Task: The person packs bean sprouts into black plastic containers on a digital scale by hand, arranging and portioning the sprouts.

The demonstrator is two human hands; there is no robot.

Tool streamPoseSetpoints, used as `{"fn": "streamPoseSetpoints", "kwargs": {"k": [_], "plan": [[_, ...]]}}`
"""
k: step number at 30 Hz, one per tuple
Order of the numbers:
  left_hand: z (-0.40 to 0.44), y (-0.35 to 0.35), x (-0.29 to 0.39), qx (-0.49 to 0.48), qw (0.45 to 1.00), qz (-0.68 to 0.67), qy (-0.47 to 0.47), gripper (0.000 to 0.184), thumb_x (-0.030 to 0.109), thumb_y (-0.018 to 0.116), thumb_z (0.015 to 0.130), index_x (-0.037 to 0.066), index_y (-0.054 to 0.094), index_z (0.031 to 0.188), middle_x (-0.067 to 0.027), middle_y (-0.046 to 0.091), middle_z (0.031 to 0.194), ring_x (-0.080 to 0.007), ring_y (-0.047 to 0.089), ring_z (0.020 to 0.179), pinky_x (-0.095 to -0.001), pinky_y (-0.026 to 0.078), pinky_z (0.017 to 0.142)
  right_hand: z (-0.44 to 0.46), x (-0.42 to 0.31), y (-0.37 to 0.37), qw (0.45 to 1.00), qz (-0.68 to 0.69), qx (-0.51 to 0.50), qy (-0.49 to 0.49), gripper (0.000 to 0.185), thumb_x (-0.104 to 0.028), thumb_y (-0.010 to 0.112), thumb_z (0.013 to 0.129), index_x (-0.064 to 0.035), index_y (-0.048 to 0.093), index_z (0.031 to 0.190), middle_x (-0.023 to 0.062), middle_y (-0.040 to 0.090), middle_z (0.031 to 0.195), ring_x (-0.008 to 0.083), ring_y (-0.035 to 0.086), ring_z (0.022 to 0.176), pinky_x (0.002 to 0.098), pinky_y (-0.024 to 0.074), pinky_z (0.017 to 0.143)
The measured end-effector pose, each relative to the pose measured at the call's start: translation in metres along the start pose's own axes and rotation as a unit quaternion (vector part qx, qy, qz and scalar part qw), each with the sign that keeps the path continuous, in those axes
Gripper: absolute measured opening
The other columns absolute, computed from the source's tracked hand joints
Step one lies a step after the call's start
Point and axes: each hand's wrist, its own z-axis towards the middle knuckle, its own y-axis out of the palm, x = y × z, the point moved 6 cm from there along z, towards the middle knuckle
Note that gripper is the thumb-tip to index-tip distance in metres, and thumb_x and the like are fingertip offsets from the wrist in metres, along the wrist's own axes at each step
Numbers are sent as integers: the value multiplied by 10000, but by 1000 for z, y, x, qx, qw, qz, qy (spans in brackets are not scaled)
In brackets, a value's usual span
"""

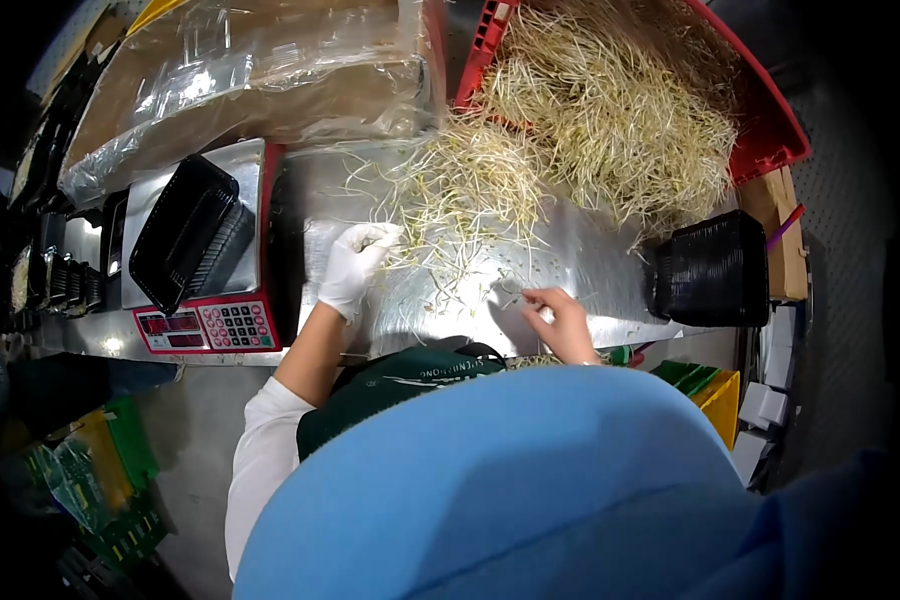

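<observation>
On the metal table (pixel 590 250) lies a loose pile of bean sprouts (pixel 480 180), spilling from a red crate (pixel 760 120) full of them. My left hand (pixel 355 265), in a white glove, is at the pile's left edge with its fingers closed together; what they hold, if anything, is too small to name. My bare right hand (pixel 560 320) is near the table's front edge, thumb and index finger apart, with nothing visible between them. A black plastic tray (pixel 182 230) stands tilted on the red-framed scale (pixel 210 325) to the left.
A stack of black trays (pixel 715 270) lies at the right, beside a cardboard box (pixel 788 240). Behind the scale is a large plastic-lined box (pixel 260 75). More black trays (pixel 70 280) stand at the far left. Green and yellow crates (pixel 120 460) are on the floor.
</observation>
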Motion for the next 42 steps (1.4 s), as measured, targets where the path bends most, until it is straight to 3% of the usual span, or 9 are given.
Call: {"fn": "streamPoseSetpoints", "kwargs": {"k": [6, 11, 16, 20, 28, 33, 36, 39, 42], "plan": [[-31, 13, 6, -34, 996, -75, -34, 112, 47, 598, 824, -12, 630, 914, -72, 652, 926, -108, 594, 836, -219, 458, 763, 80, -66, 101, 979, 180, -37, -89, 310, -148, 662, 771, -52, 598, 1059, 106, 646, 879, 207, 633, 727, 277, 498, 664], [-47, -8, 21, 3, 997, -69, 20, 616, 19, 570, 821, 33, 284, 1366, -106, 589, 1067, -142, 559, 955, -238, 441, 819, 42, -36, 34, 986, 165, -5, 5, 117, -98, 625, 803, -15, 656, 879, 107, 656, 792, 140, 624, 701, 249, 483, 641], [-84, -49, 31, 18, 946, 285, 153, 825, 246, 687, 754, 6, 208, 1381, -203, 435, 1262, -310, 468, 1123, -370, 365, 949, -68, 58, -29, 844, -373, -336, 190, 155, -221, 629, 777, -115, 685, 876, 79, 653, 802, 216, 628, 745, 329, 502, 670], [-109, -33, 3, -24, 778, 593, 204, 1001, 526, 665, 683, -22, 188, 1372, -233, 290, 1368, -398, 289, 1248, -503, 184, 1041, -28, 6, 21, 982, -171, -77, -12, 101, -195, 626, 756, -128, 657, 824, 87, 623, 763, 271, 598, 754, 358, 490, 670], [-83, -24, -20, 40, 771, 597, 218, 891, 416, 633, 745, -37, 187, 1370, -224, 261, 1393, -403, 275, 1254, -470, 189, 1048, 31, -50, 151, 939, -186, -86, -276, 134, -65, 566, 694, -73, 583, 827, 90, 510, 756, 258, 554, 748, 340, 484, 672], [-68, -47, -10, 105, 819, 516, 230, 802, 304, 617, 785, -45, 191, 1369, -254, 284, 1376, -442, 305, 1233, -471, 230, 1037, -11, -4, 29, 984, -83, -155, -1, 81, -144, 585, 736, -80, 608, 780, 126, 599, 769, 306, 591, 755, 355, 493, 677], [-46, -57, -7, 135, 852, 478, 164, 783, 309, 603, 794, -27, 200, 1375, -260, 273, 1379, -429, 296, 1246, -470, 213, 1048, -50, 81, -5, 793, -373, -445, 185, 288, -311, 636, 728, -103, 659, 926, 117, 654, 928, 287, 616, 860, 365, 491, 759], [-18, -26, -13, 26, 794, 578, 186, 721, 312, 585, 796, -1, 268, 1362, -221, 336, 1365, -353, 299, 1279, -453, 165, 1074, 21, 69, -26, 928, -254, -239, 133, 338, -293, 645, 735, -99, 637, 1011, 127, 651, 936, 298, 609, 882, 382, 477, 797], [-3, 3, -26, -71, 848, 459, 255, 504, 135, 581, 789, 68, 443, 1269, -172, 562, 1119, -335, 530, 1028, -422, 389, 923, 129, 47, -27, 979, -202, 1, -7, 480, -271, 669, 716, -53, 552, 1127, 158, 563, 1132, 311, 540, 1034, 381, 430, 882]]}}
